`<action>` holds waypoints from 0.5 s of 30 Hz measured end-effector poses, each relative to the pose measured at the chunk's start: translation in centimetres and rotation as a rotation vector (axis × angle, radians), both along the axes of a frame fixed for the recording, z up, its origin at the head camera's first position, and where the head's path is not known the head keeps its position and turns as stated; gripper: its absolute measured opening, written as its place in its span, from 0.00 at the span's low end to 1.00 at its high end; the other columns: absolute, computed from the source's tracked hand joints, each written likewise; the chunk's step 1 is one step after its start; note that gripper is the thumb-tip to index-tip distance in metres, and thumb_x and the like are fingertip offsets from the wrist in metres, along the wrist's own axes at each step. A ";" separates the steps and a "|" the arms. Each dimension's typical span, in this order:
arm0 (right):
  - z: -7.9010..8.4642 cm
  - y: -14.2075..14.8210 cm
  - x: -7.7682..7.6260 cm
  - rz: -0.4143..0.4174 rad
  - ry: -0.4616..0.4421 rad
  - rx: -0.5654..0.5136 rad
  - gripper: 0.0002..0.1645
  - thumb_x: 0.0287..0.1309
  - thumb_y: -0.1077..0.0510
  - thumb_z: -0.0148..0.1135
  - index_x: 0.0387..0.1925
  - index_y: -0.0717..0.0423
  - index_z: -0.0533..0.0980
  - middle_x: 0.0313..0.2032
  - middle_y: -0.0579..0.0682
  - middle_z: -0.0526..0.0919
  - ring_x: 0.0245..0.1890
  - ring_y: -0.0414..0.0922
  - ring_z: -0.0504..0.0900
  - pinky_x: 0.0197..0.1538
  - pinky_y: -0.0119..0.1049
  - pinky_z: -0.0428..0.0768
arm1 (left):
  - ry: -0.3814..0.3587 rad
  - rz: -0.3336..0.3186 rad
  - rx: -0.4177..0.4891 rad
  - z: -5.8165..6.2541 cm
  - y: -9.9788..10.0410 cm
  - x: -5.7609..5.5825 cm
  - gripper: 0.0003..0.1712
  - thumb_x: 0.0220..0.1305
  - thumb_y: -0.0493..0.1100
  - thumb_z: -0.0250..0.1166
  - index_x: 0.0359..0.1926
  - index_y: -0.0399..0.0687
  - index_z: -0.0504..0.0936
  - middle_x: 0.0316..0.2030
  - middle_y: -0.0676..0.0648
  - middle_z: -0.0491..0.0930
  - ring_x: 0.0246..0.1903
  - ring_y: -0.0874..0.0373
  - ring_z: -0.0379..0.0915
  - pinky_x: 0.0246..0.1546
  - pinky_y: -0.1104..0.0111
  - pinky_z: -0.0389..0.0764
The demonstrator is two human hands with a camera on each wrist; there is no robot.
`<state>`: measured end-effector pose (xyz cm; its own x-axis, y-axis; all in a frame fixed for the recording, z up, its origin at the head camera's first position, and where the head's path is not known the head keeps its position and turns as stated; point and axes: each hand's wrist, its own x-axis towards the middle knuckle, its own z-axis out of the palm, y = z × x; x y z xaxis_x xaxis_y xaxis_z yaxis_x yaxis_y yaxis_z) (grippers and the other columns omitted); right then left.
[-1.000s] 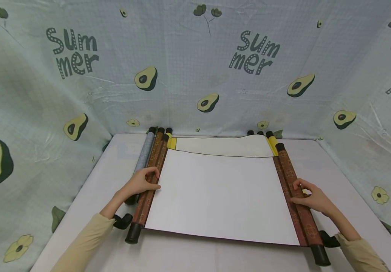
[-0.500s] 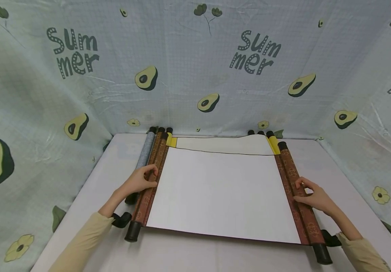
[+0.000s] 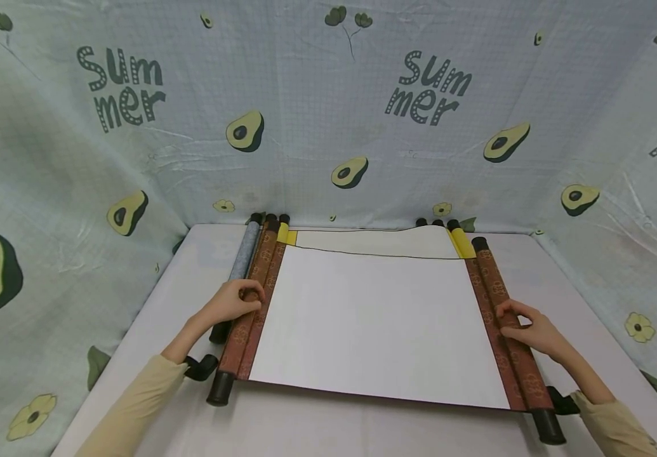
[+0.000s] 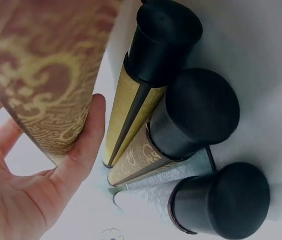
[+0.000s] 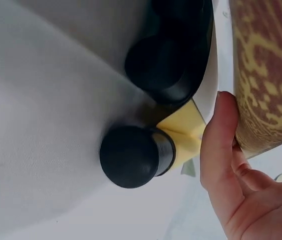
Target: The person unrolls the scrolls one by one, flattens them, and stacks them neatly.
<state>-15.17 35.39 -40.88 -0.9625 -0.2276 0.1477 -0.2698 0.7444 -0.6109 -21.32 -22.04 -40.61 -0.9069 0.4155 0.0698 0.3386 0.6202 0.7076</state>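
A brown-patterned hanging scroll (image 3: 379,330) with blank white paper is held partly unrolled between both hands, its black-capped rolls at either side. My left hand (image 3: 231,303) grips the left roll (image 3: 238,336), thumb on the inner side and fingers curled over it. My right hand (image 3: 536,333) grips the right roll (image 3: 519,362) in the same way. The left wrist view shows the brown roll (image 4: 51,75) above the palm, with a finger alongside. In the right wrist view, the thumb and fingers hold the other roll (image 5: 268,75).
Behind lies a yellow-edged scroll (image 3: 374,244), partly unrolled. A blue-grey rolled scroll (image 3: 242,254) lies at the left. Black end caps of several scrolls, such as this cap (image 4: 200,112), stand near my left hand. Patterned cloth (image 3: 328,114) walls in the white table (image 3: 317,425).
Both hands have moved slightly apart, left hand leftward and right hand rightward, with their rolls. More of the brown border shows at the left, and the scroll is spread wider.
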 end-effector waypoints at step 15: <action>0.2 0.4 0.4 -0.013 -0.030 -0.010 0.13 0.49 0.61 0.63 0.37 0.59 0.71 0.35 0.38 0.72 0.36 0.23 0.65 0.32 0.30 0.74 | 0.028 0.017 -0.003 0.4 -0.1 0.3 0.03 0.51 0.35 0.62 0.29 0.42 0.77 0.29 0.45 0.77 0.23 0.59 0.61 0.27 0.67 0.65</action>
